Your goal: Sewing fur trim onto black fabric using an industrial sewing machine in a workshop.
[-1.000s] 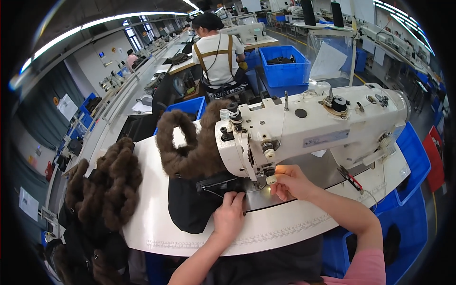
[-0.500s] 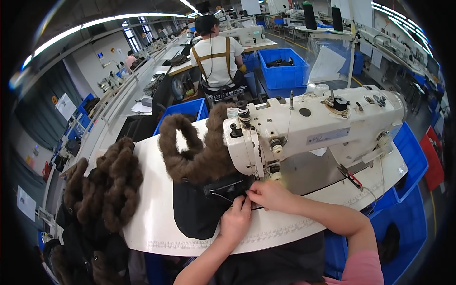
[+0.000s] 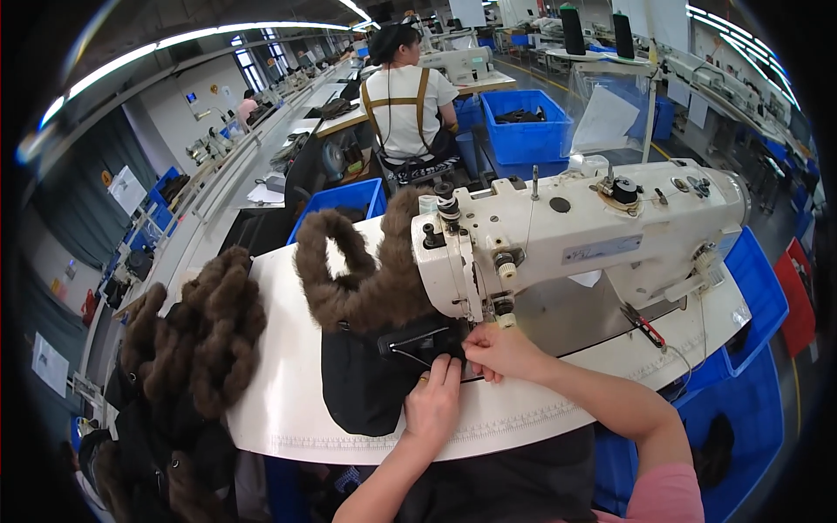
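A black fabric piece (image 3: 362, 383) with a zipper (image 3: 410, 343) and a brown fur trim (image 3: 362, 305) lies at the head of the white sewing machine (image 3: 567, 227). My left hand (image 3: 433, 405) has its fingers curled together on the fabric's right edge, below the zipper. Just right of it, beside the needle area, my right hand (image 3: 506, 353) pinches with thumb and index; what is between the fingertips is too small to make out. Red-handled thread snips (image 3: 645, 324) rest on the machine bed to the right.
A pile of fur-trimmed black pieces (image 3: 187, 340) is at the left. Blue bins (image 3: 750, 392) stand at right and behind the table (image 3: 288, 427), a red container (image 3: 793, 296) at far right. A seated co-worker in a white top (image 3: 405, 109) faces away beyond the machine.
My right hand has moved left and down from the knob above the presser foot to beside my left hand. My left hand has shifted slightly right.
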`<state>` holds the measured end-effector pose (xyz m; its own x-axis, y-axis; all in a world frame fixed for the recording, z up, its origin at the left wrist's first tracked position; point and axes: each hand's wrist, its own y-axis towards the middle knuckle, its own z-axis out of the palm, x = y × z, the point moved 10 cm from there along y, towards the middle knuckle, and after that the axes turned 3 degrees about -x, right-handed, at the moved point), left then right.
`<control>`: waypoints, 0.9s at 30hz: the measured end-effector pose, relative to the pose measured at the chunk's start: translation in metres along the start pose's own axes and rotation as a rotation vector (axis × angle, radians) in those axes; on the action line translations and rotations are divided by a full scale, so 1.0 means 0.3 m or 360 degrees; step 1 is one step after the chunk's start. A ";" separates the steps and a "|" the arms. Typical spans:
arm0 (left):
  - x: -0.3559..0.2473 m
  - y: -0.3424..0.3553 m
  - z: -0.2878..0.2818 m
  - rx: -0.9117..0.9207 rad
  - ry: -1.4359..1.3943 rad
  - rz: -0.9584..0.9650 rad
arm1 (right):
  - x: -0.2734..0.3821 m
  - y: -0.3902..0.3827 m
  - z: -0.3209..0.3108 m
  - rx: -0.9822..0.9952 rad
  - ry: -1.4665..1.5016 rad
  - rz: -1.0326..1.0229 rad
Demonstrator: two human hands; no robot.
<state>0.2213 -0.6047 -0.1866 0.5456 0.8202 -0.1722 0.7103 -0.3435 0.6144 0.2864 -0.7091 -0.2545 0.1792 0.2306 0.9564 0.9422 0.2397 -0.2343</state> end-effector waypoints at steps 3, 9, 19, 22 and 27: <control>-0.004 -0.001 0.005 0.0003 0.0006 0.0085 | 0.028 -0.005 0.003 0.0034 -0.0077 -0.0009; -0.019 0.002 0.024 0.0079 0.0046 0.0119 | 0.066 -0.014 0.008 -0.0035 -0.0299 -0.0062; -0.147 0.022 0.134 0.0143 0.0233 -0.0009 | 0.001 0.016 -0.079 0.0012 -0.0041 0.0212; -0.130 0.026 0.157 0.0173 0.0142 -0.0174 | 0.001 0.018 -0.100 0.0077 -0.0160 0.0315; -0.107 0.026 0.183 0.0260 0.0037 -0.0268 | -0.004 0.040 -0.095 0.0257 -0.0292 0.0447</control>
<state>0.2337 -0.6589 -0.2188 0.4042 0.8818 -0.2430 0.8540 -0.2687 0.4455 0.3056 -0.7334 -0.2536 0.3569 0.4703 0.8071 0.8040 0.2852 -0.5218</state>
